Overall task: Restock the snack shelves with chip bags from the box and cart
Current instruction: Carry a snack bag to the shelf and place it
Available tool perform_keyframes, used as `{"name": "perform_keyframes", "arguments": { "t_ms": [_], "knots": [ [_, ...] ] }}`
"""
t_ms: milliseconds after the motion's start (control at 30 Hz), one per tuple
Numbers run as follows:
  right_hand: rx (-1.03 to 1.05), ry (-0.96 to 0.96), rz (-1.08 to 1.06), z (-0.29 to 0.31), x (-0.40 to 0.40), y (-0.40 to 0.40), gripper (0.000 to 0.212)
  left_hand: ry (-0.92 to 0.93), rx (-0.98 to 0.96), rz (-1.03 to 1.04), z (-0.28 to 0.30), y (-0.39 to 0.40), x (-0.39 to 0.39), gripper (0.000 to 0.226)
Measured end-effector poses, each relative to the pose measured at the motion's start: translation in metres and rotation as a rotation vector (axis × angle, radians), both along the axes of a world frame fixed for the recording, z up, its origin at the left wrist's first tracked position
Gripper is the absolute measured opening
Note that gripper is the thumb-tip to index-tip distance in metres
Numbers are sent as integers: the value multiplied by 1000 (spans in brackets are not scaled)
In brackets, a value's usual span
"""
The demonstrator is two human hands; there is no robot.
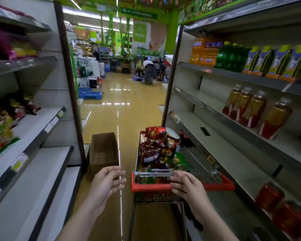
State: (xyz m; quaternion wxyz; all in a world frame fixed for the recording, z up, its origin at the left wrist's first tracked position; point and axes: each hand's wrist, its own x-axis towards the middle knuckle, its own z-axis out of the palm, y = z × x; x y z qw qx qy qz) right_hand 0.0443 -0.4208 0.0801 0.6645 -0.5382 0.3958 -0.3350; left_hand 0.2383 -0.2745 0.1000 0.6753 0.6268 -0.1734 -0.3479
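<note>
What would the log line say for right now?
left hand: open, holds nothing | right hand: open, at cart handle | chip bags: piled in cart | box: on floor, looks empty

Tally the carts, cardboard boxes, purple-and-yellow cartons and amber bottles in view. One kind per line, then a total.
Cart: 1
Cardboard box: 1
Purple-and-yellow cartons, upper right shelf: 4 in view
Amber bottles, shelf below them: 4 in view
Total: 10

No legible text anywhere.
</note>
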Motion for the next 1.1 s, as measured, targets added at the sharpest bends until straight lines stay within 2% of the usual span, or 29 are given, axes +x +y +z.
{"name": "perform_keyframes", "arguments": {
  "t_ms": [167, 400, 633, 867, 933, 1033, 1100],
  "knots": [
    [-35, 22, -44, -3, 43, -66, 21, -4, 38, -44, 3, -88, 57, 14],
    [-84, 198, -77, -19, 59, -196, 19, 34, 134, -129, -20, -203, 95, 13],
    [75, 345, -31, -83, 106, -337, 15, 97, 274, -102, -71, -306, 121, 11],
    [163, 642, 256, -171, 173, -412, 28, 238, 435, -107, -129, -398, 126, 16],
    [51, 816, 454, -198, 191, -424, 33, 306, 484, -89, -149, -417, 128, 21],
    [-257, 1119, 784, -242, 215, -439, 41, 386, 541, -44, -179, -430, 129, 20],
    [-407, 1184, 858, -264, 225, -447, 53, 420, 564, -29, -193, -434, 126, 19]
  ]
}}
